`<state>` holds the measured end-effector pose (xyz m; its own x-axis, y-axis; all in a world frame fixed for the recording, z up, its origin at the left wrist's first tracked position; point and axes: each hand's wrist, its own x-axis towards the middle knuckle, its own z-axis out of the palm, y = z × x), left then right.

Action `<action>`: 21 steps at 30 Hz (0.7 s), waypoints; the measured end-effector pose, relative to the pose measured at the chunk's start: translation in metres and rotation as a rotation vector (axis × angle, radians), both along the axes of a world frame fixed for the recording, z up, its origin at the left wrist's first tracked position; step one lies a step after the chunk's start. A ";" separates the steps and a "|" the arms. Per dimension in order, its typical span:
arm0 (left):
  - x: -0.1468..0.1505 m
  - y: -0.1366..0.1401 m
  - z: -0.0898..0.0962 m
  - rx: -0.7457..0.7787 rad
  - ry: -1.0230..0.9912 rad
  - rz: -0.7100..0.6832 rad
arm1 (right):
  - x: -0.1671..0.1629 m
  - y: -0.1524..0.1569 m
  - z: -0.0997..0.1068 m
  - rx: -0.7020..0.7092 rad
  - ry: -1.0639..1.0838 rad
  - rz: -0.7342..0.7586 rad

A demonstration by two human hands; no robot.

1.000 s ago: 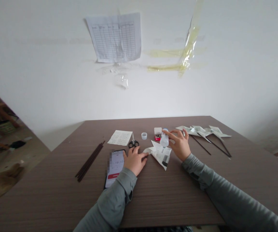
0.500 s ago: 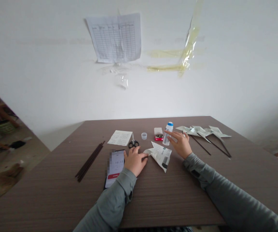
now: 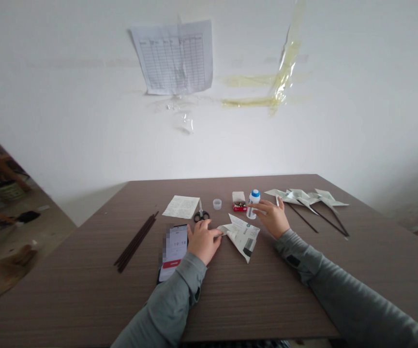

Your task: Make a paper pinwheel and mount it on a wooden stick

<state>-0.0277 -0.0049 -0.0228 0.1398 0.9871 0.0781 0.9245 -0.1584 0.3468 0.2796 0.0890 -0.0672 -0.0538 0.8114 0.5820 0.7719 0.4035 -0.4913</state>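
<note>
My left hand (image 3: 204,242) rests palm down, with its thumb and forefinger closed on the left tip of a folded paper pinwheel (image 3: 244,237) made from printed paper. My right hand (image 3: 273,217) is beside a white bottle (image 3: 251,212) with a blue cap, which stands upright. Its fingers are apart, and the fingertips overlap the front of the bottle; whether they touch it I cannot tell. Left of the bottle lies an open red box (image 3: 239,206) of small shiny pieces. A pair of scissors (image 3: 201,215) with black handles lies beyond my left hand.
A phone (image 3: 174,249) lies partly beneath my left forearm. Dark thin sticks (image 3: 136,242) lie at the left. A printed paper square (image 3: 181,207) and a small clear cup (image 3: 216,204) are farther back. Several paper pinwheels (image 3: 305,198) on sticks lie right. A wall stands behind the table.
The bottle was tilted and slightly raised under my right fingers; now it stands upright, lower, on the table. My left hand has hardly moved.
</note>
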 end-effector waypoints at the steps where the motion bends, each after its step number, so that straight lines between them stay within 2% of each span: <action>1: 0.000 0.000 0.000 0.004 0.000 0.001 | 0.001 0.000 -0.001 0.000 0.004 0.008; 8: 0.000 0.001 0.001 -0.015 0.038 0.005 | 0.006 0.005 -0.008 -0.009 0.166 0.052; 14: 0.001 0.001 0.002 -0.020 0.052 0.006 | 0.012 0.012 0.001 0.115 0.264 0.047; 18: 0.002 0.001 0.003 -0.027 0.038 0.007 | 0.005 0.013 0.001 0.014 0.360 -0.018; 21: 0.002 -0.001 0.004 -0.022 0.020 0.003 | -0.004 0.011 0.001 -0.064 0.465 0.004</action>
<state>-0.0258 -0.0058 -0.0191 0.1384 0.9889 0.0538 0.9316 -0.1484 0.3318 0.2760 0.1002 -0.0667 0.1983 0.8466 0.4939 0.4623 0.3636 -0.8088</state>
